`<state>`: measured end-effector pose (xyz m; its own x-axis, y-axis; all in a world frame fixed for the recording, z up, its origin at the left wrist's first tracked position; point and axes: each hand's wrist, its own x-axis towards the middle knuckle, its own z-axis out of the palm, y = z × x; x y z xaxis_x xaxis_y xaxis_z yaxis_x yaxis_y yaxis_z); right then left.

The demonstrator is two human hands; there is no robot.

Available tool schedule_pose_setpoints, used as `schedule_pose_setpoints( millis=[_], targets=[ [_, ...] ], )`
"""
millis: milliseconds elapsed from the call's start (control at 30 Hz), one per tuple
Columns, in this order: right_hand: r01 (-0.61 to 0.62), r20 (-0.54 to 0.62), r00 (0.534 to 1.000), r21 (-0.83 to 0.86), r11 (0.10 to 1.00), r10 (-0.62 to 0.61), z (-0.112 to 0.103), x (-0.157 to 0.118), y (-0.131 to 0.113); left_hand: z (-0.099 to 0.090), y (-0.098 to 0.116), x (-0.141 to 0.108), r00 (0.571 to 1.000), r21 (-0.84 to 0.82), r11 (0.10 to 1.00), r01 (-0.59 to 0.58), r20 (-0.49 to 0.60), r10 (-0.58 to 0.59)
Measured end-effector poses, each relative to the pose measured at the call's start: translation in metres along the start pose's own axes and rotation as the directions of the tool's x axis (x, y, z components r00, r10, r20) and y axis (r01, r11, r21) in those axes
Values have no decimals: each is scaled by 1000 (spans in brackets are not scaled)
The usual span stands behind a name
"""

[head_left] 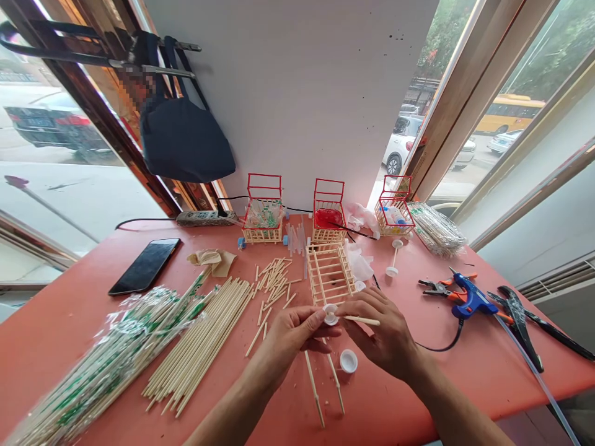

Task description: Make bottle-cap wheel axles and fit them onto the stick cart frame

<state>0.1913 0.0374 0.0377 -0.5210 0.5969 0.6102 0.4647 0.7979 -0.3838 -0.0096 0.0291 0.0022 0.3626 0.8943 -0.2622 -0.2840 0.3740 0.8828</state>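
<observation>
My left hand (pixel 302 328) pinches a small white cap (pixel 330 314) between thumb and fingers. Close on its right, my right hand (pixel 379 325) grips a short wooden stick (pixel 362 320), whose inner end meets the cap. Just beyond both hands lies a stick frame (pixel 328 269) with crossbars, and two long sticks (pixel 313 390) extend toward me below the hands. Another white cap (pixel 348 361) rests on the red table, open side up. Parts of the frame are hidden behind my fingers.
Loose sticks (pixel 204 341), a plastic-wrapped bundle (pixel 106 359) and a phone (pixel 145 266) lie left. Small stick baskets (pixel 263 232) stand at the back. A blue glue gun (pixel 471 297), pliers (pixel 439 288) and black-handled cutters (pixel 520 322) are on the right.
</observation>
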Motion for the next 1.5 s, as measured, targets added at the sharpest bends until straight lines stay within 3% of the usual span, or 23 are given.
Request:
schedule_pose_setpoints(
  millis=[100, 200, 300, 433, 500, 633, 1000, 1267, 1500],
  targets=[
    [-63, -41, 997, 56, 996, 65, -13, 1, 3, -2, 1, -1, 1000, 123, 992, -29, -6, 30],
    [-255, -36, 966, 1, 967, 255, -35, 0, 12, -2, 2, -5, 984, 381, 911, -161, -11, 179],
    [-437, 16, 896, -143, 888, 443, -51, -5, 23, 3, -3, -9, 949, 629, 725, -280, 70, 306],
    [-525, 119, 815, -263, 809, 568, -53, -13, 36, 12, -15, -12, 889, 798, 436, -417, 257, 379],
    [-537, 167, 789, -281, 796, 591, -48, -16, 41, 15, -19, -13, 875, 837, 323, -442, 323, 360],
    [-548, 204, 768, -281, 788, 607, -39, -19, 48, 21, -22, -16, 907, 903, 189, -387, 335, 255],
    [-584, 261, 711, -298, 755, 653, -35, -19, 51, 31, -31, -18, 933, 937, 93, -338, 320, 165],
    [-559, 291, 718, -302, 773, 633, -40, -21, 50, 37, -30, -19, 955, 963, 40, -268, 260, 146],
    [-537, 304, 709, -352, 766, 637, -42, -23, 52, 38, -33, -16, 949, 957, 20, -288, 282, 144]
  ],
)
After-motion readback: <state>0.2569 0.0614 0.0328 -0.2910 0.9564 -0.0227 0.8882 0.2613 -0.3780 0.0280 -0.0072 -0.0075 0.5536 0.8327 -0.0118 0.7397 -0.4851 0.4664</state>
